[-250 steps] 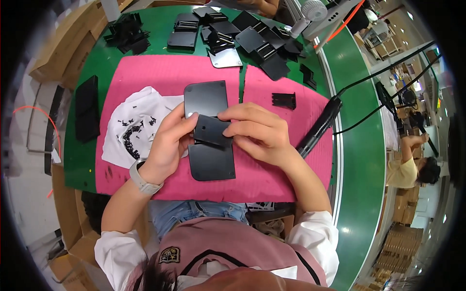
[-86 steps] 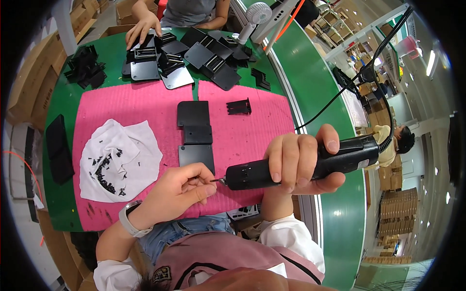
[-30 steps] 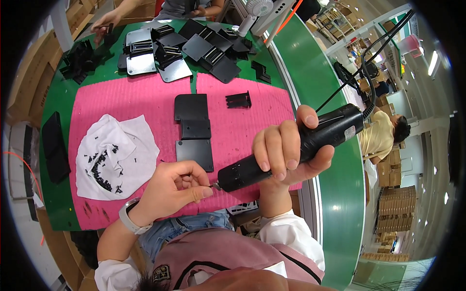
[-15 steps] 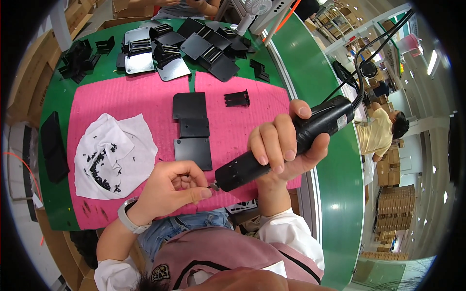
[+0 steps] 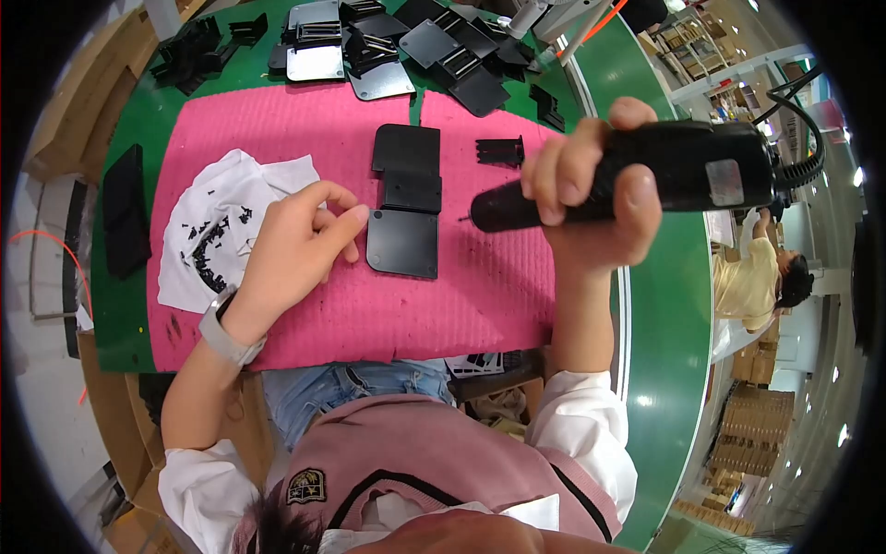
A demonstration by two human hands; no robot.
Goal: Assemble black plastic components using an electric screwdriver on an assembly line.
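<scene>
An electric screwdriver (image 5: 637, 175), black with a cord at its back end, is gripped in my right hand (image 5: 600, 189). It lies nearly level above the right side of the mat, its thin tip pointing left; whether a screw sits on the tip is too small to tell. My left hand (image 5: 300, 240), a watch on its wrist, has loosely bent fingers slightly apart, with nothing visible in them. Its thumb is beside a black assembly (image 5: 403, 243) of two plates joined by a narrower middle piece. Small black screws (image 5: 208, 254) lie on a white cloth (image 5: 185, 286), partly behind that hand.
A pink ribbed mat (image 5: 369, 319) covers the green table (image 5: 125, 323). One black bracket (image 5: 499, 150) lies right of the assembly. Black plates and brackets (image 5: 429, 46) are heaped at the back. A long black part (image 5: 126, 212) lies at the left edge. Another person (image 5: 752, 277) is far right.
The screwdriver has moved up and right, away from my left hand, and its tip has swung to point left. My left hand has left the tip and moved up and left, toward the cloth.
</scene>
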